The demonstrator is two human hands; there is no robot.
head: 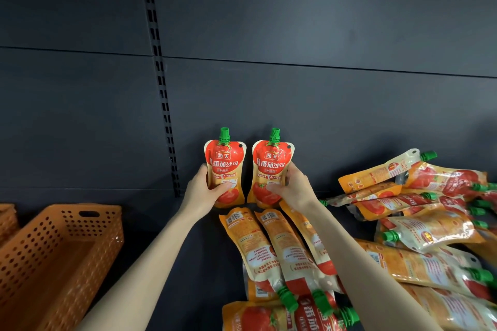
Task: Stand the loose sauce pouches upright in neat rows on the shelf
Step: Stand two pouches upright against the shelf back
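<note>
At far left on the dark grey metal shelf (204,263): an orange perforated plastic basket (53,258), with the edge of a second orange basket (6,219) beside it. Behind, against the dark back panel (322,21), a black slotted upright strip (161,75).

Next, the left hand (204,192): grips the left red-and-orange sauce pouch (225,166) round its lower half, thumb across the front. Holds it upright, green screw cap on top, label toward the camera, close to the back panel (base contact with the shelf: cannot tell).

Just beside it, the right sauce pouch (271,169) of the same kind, upright too, gripped from its right side by the right hand (294,188), thumb on the front.

In front of the pair, three flat pouches (285,250), backs up, caps toward the camera. Farther right, a loose heap of pouches (430,234), lying on their sides, most caps pointing right.
</note>
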